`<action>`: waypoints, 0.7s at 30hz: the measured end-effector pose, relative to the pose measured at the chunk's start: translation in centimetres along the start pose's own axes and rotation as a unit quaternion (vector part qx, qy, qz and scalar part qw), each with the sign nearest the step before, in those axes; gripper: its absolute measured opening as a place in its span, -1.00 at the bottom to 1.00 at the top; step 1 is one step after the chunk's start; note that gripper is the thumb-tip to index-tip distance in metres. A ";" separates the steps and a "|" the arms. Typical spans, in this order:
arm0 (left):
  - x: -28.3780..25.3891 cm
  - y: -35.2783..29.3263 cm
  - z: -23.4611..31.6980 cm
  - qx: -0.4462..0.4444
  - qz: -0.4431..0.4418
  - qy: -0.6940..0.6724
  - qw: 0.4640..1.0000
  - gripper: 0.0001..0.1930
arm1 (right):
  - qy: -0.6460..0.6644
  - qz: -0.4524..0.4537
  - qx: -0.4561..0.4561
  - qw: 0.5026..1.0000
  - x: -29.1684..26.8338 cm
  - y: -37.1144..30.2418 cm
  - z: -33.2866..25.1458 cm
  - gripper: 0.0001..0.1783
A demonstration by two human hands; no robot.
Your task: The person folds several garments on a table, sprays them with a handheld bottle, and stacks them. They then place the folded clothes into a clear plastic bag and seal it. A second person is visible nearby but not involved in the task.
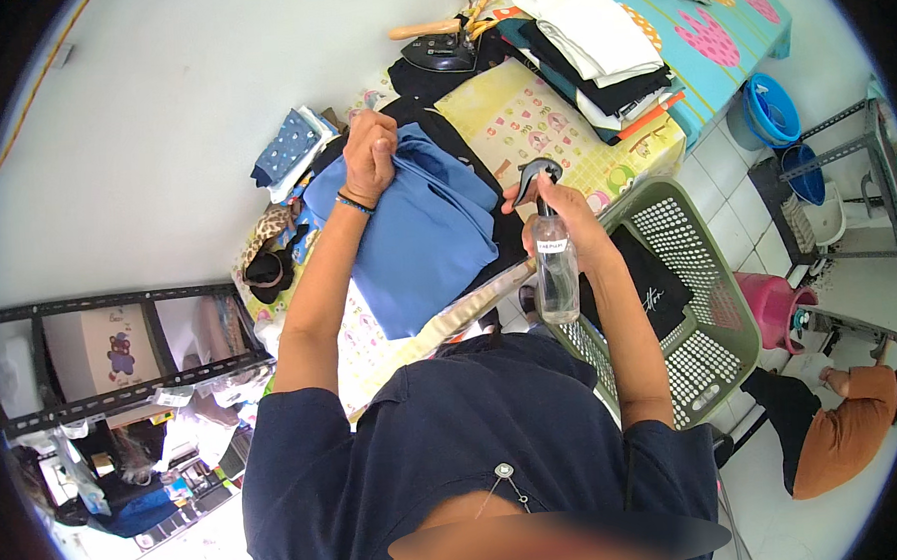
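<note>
A blue garment lies in loose folds on the cloth-covered table, over a black cloth. My left hand is closed at its far left part, where the fabric bunches up by my fingers. Above the garment's right edge, my right hand grips a clear spray bottle by its neck, below the black trigger head. The bottle is upright, holds clear liquid and carries a white label.
Farther back rests an iron with a wooden handle, left of a stack of folded clothes. Small folded fabrics lie at the left. A green basket with black clothing stands at my right. Beyond it crouches another person in orange.
</note>
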State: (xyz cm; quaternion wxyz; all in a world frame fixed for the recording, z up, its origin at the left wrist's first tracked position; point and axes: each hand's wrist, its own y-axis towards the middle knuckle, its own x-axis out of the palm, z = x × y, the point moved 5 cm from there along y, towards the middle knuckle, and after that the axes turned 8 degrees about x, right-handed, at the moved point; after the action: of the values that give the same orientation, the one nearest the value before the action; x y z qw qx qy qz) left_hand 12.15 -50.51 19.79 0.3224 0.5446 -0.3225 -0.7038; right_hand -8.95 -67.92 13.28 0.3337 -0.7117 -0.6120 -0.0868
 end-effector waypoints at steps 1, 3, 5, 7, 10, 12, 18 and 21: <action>0.0 0.2 0.4 0.017 -0.010 0.015 1.000 -0.62 | 0.002 0.015 0.013 1.000 -0.2 0.5 -0.2 -0.33; 0.7 0.6 0.4 -0.013 -0.085 0.044 0.995 -0.64 | 0.019 0.016 0.025 0.999 -0.3 1.6 -0.8 -0.32; 1.7 0.7 0.8 0.006 -0.193 0.115 0.974 -0.55 | 0.013 0.034 0.038 0.999 -0.6 2.7 -1.4 -0.30; 2.1 0.5 0.5 -0.013 -0.256 0.152 0.955 -0.53 | 0.019 0.029 0.032 0.999 -0.5 3.5 -2.1 -0.29; 0.4 0.6 1.5 0.059 -0.093 0.178 0.978 -0.55 | 0.010 0.021 0.025 0.999 -0.2 4.4 -3.0 -0.29; -0.2 0.0 1.1 0.023 -0.054 0.116 0.991 -0.50 | 0.005 0.009 0.025 1.000 0.2 4.8 -3.5 -0.30; -1.7 -1.5 1.2 0.034 0.005 0.185 0.982 -0.50 | -0.064 -0.051 0.034 0.996 1.8 6.0 -4.1 -0.34; -2.1 -0.2 2.1 0.031 -0.015 0.171 0.985 -0.63 | -0.076 -0.012 0.078 0.994 1.6 6.6 -3.7 -0.34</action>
State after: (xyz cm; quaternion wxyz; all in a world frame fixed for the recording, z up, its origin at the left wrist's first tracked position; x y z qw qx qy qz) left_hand 10.48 -48.45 21.26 0.3455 0.6711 -0.2761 -0.5949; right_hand -1.38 -69.00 14.53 0.3398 -0.6810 -0.6486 0.0113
